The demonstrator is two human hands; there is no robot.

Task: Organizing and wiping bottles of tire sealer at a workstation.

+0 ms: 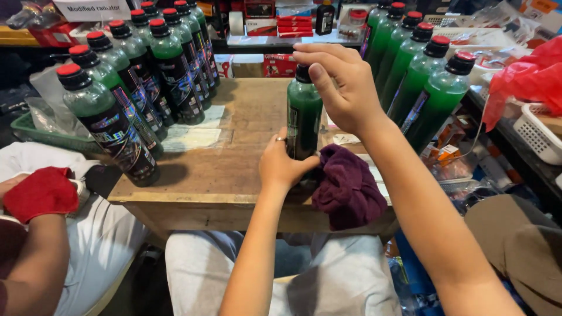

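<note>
A worn wooden desk [234, 158] carries two groups of tall green plastic bottles with red caps and black collars. One double row [140, 88] stands well to the left of the left grip; a single row [418, 76] stands just right of the right grip. A crumpled maroon cloth [348, 187] lies at the desk's near edge, beside the left grip. A red plastic bag [530, 79] and a white perforated plastic basket [538, 137] sit far right. A co-worker's red-gloved hand [41, 193] rests at far left.

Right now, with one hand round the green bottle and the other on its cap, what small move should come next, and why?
Probably twist the cap tight: the right hand sits on it while the left hand steadies the green bottle upright on the wooden table.
</note>
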